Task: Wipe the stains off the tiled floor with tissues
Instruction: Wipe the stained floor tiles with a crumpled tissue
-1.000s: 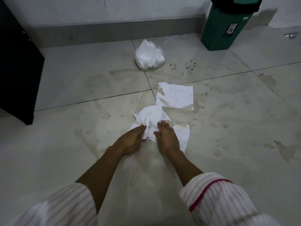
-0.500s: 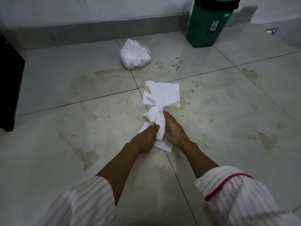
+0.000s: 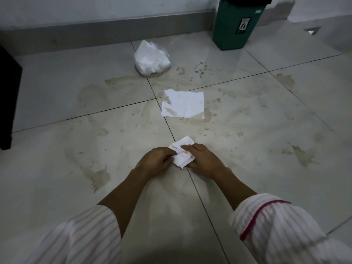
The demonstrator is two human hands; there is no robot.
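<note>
Both your hands grip one bunched tissue (image 3: 182, 153) low over the tiled floor (image 3: 247, 178): left hand (image 3: 155, 161) and right hand (image 3: 202, 161) curl round it, likely wadding it for firmer scrubbing. A flat tissue (image 3: 182, 106) lies ahead, soaking stains (image 3: 208, 115). The tissue bag (image 3: 152, 58) sits farther off.

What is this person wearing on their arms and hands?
Both hands, the left hand and the right hand, are bare: no gloves, and no rings, watch or bracelets are visible. The forearms are uncovered. The white, faintly pink-striped left sleeve is pushed up, as is the matching right sleeve, which carries a dark red trim band.
</note>
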